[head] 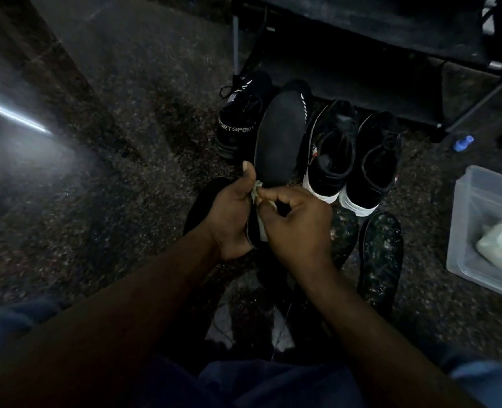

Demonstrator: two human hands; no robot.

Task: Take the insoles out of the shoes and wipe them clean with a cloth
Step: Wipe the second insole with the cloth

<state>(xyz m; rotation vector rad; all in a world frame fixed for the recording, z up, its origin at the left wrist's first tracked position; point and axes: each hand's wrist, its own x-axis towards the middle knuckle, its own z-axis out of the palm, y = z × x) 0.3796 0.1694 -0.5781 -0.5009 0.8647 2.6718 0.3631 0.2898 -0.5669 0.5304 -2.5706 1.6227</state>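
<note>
The left hand [232,213] grips the near end of a dark insole [276,139], fingers curled round its edge and thumb standing up along its left side. The right hand [296,228] pinches a small pale green cloth [257,193] between thumb and forefinger, pressing it to the insole right beside the left thumb. The other fingers are curled under.

The insole's long axis runs away from the person, leaning a little to the right. Its rounded far end points to the shoes beyond the hands and its flat face is turned up to the camera. Both hands cover the near end, and most of the cloth is hidden between them.

Just beyond the left hand stands a black shoe [241,119] with SPORT lettering. Its mate [301,94] is mostly hidden behind the raised insole. Beyond the right hand a pair of white-soled black shoes [332,148] stands heels toward the person.

To the right of the right hand a second insole [380,257] lies flat on the speckled floor [126,142], its surface spotted. A dark shape left of the left hand is too dim to make out. Farther right sits a clear plastic tub [476,198], cut off by the frame edge, with something pale green and blurred inside. A dark shoe rack [361,54] stands behind the shoes.
</note>
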